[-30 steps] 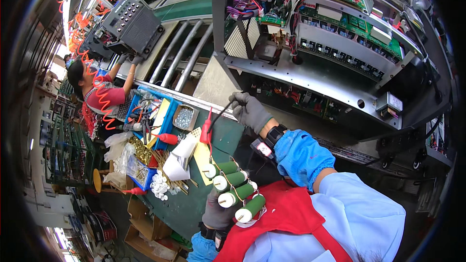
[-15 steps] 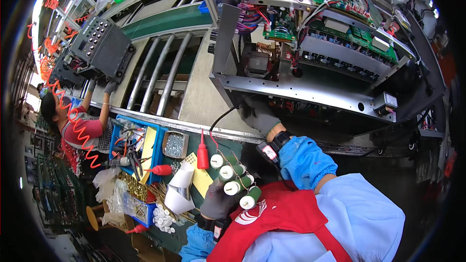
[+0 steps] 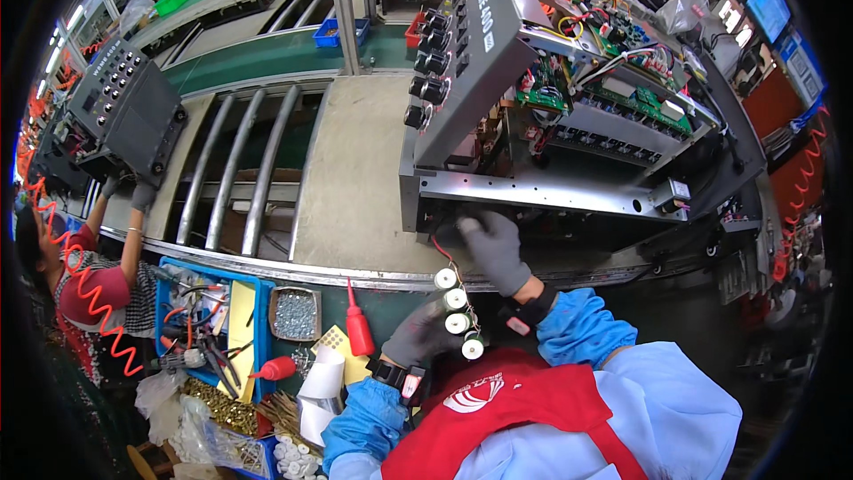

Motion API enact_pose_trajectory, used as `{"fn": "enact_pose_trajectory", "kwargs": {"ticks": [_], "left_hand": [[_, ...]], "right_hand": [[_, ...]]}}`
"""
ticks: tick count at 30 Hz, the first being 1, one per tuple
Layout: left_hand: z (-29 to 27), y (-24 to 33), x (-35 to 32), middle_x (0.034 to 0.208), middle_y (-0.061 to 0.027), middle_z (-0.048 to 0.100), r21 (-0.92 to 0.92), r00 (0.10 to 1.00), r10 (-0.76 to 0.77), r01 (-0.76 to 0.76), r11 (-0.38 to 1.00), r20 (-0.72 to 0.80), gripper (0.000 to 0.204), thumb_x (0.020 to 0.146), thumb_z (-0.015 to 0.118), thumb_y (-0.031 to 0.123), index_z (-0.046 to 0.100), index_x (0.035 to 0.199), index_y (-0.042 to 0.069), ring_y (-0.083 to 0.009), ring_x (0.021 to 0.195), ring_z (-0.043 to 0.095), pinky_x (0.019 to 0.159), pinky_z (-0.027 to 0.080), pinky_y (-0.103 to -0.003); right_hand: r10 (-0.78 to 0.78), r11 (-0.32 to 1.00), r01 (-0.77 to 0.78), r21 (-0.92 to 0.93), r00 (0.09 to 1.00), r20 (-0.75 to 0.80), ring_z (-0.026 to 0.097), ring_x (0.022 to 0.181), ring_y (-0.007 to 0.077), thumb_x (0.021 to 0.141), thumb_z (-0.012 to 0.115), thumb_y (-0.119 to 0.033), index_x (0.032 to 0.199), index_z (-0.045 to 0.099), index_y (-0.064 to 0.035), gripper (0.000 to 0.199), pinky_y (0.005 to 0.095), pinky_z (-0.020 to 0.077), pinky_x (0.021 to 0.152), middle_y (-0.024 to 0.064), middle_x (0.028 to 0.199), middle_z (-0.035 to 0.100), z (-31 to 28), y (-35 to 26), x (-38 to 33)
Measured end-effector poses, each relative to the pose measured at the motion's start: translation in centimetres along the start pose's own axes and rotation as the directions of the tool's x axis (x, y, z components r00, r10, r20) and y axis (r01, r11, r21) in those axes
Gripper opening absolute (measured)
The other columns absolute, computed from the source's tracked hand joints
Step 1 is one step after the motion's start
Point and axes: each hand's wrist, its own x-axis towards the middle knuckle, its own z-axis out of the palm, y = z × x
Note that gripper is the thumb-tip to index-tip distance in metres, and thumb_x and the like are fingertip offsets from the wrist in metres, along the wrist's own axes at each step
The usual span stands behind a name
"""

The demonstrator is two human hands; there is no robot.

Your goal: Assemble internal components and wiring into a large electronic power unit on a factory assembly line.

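Observation:
Closed around a row of wired green cylinders with white ends (image 3: 457,300), my grey-gloved left hand (image 3: 421,334) keeps them in front of my red apron. A reddish lead (image 3: 442,249) runs up from them toward the dark lower opening of an open machine chassis (image 3: 533,192). My gloved right hand (image 3: 498,251) is at that opening, just below the metal frame rail. Shadow and blur obscure its fingertips, so whether they grip anything cannot be seen. On the chassis, the grey front panel (image 3: 480,53) with black knobs leans at an angle, and green circuit boards (image 3: 640,102) show behind it.
Left of my left hand are a red squeeze bottle (image 3: 359,331), a box of screws (image 3: 295,314) and a blue tool tray (image 3: 264,324). Steel rollers (image 3: 233,169) lie beyond. At far left, a co-worker's gloved hands (image 3: 142,196) touch another machine (image 3: 126,107).
My view has shifted, bringing the knobbed front panel into sight. The green cylinders have turned into a more upright row, nearer my right hand. My right hand has drawn partly out of the shadowed opening.

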Motion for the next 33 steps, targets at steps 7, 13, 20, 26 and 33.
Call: {"fn": "enact_pose_trajectory", "kwargs": {"ticks": [7,13,20,26,33], "left_hand": [[-0.5,0.6,1.1,0.105,-0.0057,0.064,-0.030,0.999,0.033,-0.034,0.999,-0.031,0.039,0.085,0.071,0.029,0.058,0.116,0.008,-0.0226,0.096,0.065,0.083,0.055,-0.040],[-0.7,0.6,1.9,0.106,-0.0055,0.061,-0.002,0.994,0.108,-0.108,0.994,-0.021,0.040,0.092,0.065,0.027,0.050,0.125,0.012,-0.0208,0.097,0.065,0.081,0.057,-0.040],[-0.6,0.4,3.1,0.108,-0.0051,0.061,0.071,0.992,0.119,-0.115,0.991,-0.046,0.046,0.090,0.065,0.031,0.048,0.129,0.012,-0.0202,0.099,0.064,0.079,0.057,-0.038],[1.1,-0.3,5.0,0.099,-0.0064,0.063,-0.028,0.962,0.268,-0.269,0.963,-0.049,0.042,0.084,0.073,0.032,0.057,0.114,0.008,-0.0233,0.093,0.064,0.081,0.055,-0.042],[1.1,-1.8,9.9,0.113,-0.0107,0.063,-0.075,0.849,0.507,-0.521,0.850,-0.150,0.050,0.086,0.070,0.038,0.055,0.123,0.007,-0.0292,0.107,0.061,0.099,0.049,-0.048]], "right_hand": [[-0.255,0.566,0.591,-0.575,0.789,0.560,0.065,0.078,0.0328,0.089,0.055,-0.017,0.093,0.062,-0.0064,0.014,0.0414,0.0519,0.068,0.0128,0.085,0.066,1.6,-1.3,7.7],[-0.470,0.730,0.624,-0.279,0.754,0.459,0.065,0.081,0.0332,0.091,0.053,-0.019,0.099,0.064,-0.0061,0.019,0.0396,0.0524,0.074,0.0138,0.088,0.067,2.8,4.4,9.0],[-0.505,0.784,0.601,-0.156,0.763,0.405,0.066,0.086,0.0348,0.094,0.053,-0.023,0.105,0.063,-0.0029,0.025,0.0394,0.0527,0.077,0.0170,0.094,0.067,3.1,4.8,8.4],[-0.529,0.827,0.562,0.003,0.776,0.344,0.066,0.089,0.0362,0.097,0.052,-0.025,0.111,0.063,-0.0001,0.031,0.0393,0.0530,0.079,0.0198,0.098,0.067,-2.1,7.1,5.4],[0.018,0.993,0.053,-0.107,0.822,0.569,0.064,0.096,0.0387,0.091,0.059,-0.052,0.129,0.057,-0.0035,0.061,0.0410,0.0511,0.082,0.0223,0.104,0.064,-13.9,4.6,0.9]]}}
